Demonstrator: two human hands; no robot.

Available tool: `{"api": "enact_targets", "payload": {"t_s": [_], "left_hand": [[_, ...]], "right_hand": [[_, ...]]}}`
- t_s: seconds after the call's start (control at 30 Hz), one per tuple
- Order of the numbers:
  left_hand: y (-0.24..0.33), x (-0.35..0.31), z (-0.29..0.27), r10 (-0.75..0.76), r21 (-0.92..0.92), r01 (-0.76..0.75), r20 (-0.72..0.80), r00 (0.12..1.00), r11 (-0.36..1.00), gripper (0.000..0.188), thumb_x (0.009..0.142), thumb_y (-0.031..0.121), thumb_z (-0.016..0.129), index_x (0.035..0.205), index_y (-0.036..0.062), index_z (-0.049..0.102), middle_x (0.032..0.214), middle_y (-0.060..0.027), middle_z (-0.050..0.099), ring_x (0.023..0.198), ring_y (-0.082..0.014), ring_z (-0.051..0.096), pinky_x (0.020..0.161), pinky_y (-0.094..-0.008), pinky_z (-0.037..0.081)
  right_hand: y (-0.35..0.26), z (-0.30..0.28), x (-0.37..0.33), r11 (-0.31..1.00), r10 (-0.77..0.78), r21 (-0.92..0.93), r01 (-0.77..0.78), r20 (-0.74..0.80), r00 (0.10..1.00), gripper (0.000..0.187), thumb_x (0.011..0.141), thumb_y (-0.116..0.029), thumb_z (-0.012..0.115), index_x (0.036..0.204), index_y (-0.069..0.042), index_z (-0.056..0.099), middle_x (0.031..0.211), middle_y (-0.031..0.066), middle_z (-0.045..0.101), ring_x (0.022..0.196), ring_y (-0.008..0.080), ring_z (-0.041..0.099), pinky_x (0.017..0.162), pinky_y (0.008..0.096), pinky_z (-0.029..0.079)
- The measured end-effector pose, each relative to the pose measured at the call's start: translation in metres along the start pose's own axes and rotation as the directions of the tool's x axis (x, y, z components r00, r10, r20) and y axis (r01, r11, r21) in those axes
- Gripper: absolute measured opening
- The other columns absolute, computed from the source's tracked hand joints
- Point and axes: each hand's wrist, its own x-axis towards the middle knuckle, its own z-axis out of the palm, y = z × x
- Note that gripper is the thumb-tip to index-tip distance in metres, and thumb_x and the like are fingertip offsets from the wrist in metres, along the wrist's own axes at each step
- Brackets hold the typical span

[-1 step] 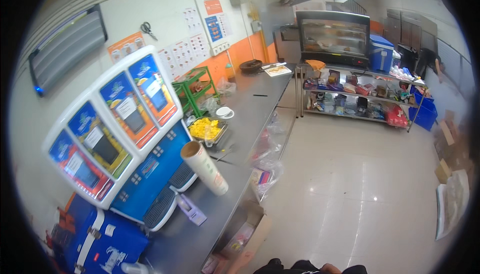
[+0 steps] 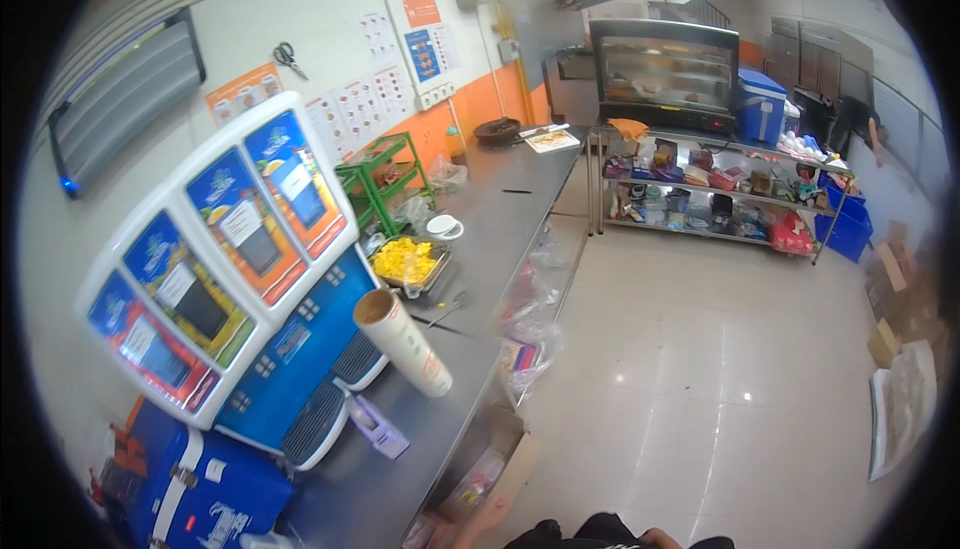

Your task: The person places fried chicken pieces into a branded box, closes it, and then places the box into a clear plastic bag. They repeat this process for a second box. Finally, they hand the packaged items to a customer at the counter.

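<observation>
At the bottom edge, my left hand [image 2: 487,518] shows beside an open cardboard box [image 2: 513,469] below the counter; its fingers are too blurred to make out. Only a small part of my right hand [image 2: 658,538] is in view, low against my dark clothing, with its fingers hidden. Neither hand visibly holds anything. On the steel counter [image 2: 395,479] above the box lie a purple tape dispenser [image 2: 377,430] and an upright, leaning roll of wrap [image 2: 405,344]. Behind these, a metal tray of yellow food [image 2: 405,262] sits near a white cup [image 2: 445,228] and a spoon [image 2: 450,307].
A drink dispenser [image 2: 290,344] and a blue cooler [image 2: 215,494] line the left side. Ahead stands a steel shelf rack [image 2: 690,184] bearing a glass display case [image 2: 665,74]. Cardboard boxes [image 2: 905,289] lean at the right. Part of another person [image 2: 855,121] shows far back. Pale tiled floor [image 2: 650,379] lies between.
My left hand has come into view at the lower edge by the cardboard box. The view has shifted slightly; my right hand stays low by my clothing.
</observation>
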Motion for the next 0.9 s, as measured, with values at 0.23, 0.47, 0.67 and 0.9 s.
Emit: {"api": "enact_targets", "payload": {"t_s": [0.23, 0.47, 0.67, 0.9], "left_hand": [[0.149, 0.203, -0.043, 0.186, 0.144, -0.232, 0.277, 0.943, 0.962, 0.041, 0.091, 0.031, 0.056, 0.120, 0.0018, 0.055, 0.108, -0.0187, 0.065, 0.099, -0.0293, 0.063, 0.085, -0.0365, 0.049], [0.242, 0.336, -0.070, 0.269, 0.008, -0.271, 0.084, 0.959, 0.963, 0.039, 0.092, 0.032, 0.053, 0.112, -0.0009, 0.057, 0.104, -0.0195, 0.063, 0.097, -0.0322, 0.062, 0.083, -0.0396, 0.048], [0.266, 0.369, -0.126, 0.074, 0.044, -0.066, -0.224, 0.972, 0.997, 0.033, 0.091, 0.027, 0.056, 0.116, 0.0042, 0.056, 0.102, -0.0166, 0.064, 0.093, -0.0304, 0.062, 0.084, -0.0383, 0.049], [0.279, 0.354, -0.207, -0.240, -0.299, -0.002, -0.771, 0.590, 0.954, 0.026, 0.093, 0.025, 0.055, 0.107, 0.0043, 0.061, 0.094, -0.0142, 0.064, 0.084, -0.0266, 0.063, 0.074, -0.0365, 0.050]], "right_hand": [[-0.097, -0.114, 0.025, 0.962, 0.033, 0.275, 0.000, -0.113, 0.993, 0.032, 0.087, -0.038, 0.056, 0.089, -0.008, 0.068, 0.079, 0.0089, 0.070, 0.071, 0.0242, 0.067, 0.064, 0.0418, 0.052], [-0.178, -0.288, 0.137, 0.982, -0.003, 0.186, 0.018, -0.080, 0.997, 0.030, 0.088, -0.034, 0.055, 0.082, -0.008, 0.067, 0.076, 0.0084, 0.070, 0.067, 0.0234, 0.066, 0.059, 0.0424, 0.051], [-0.186, -0.485, 0.276, 0.963, 0.175, -0.208, -0.170, 0.005, 0.985, 0.029, 0.089, -0.030, 0.054, 0.077, -0.007, 0.067, 0.073, 0.0079, 0.069, 0.063, 0.0227, 0.066, 0.054, 0.0429, 0.051], [-0.536, -0.626, 0.324, 0.742, -0.631, 0.008, 0.671, -0.333, 0.701, 0.026, 0.089, -0.020, 0.056, 0.093, 0.005, 0.061, 0.072, 0.0148, 0.065, 0.056, 0.0186, 0.062, 0.051, 0.0316, 0.050]]}}
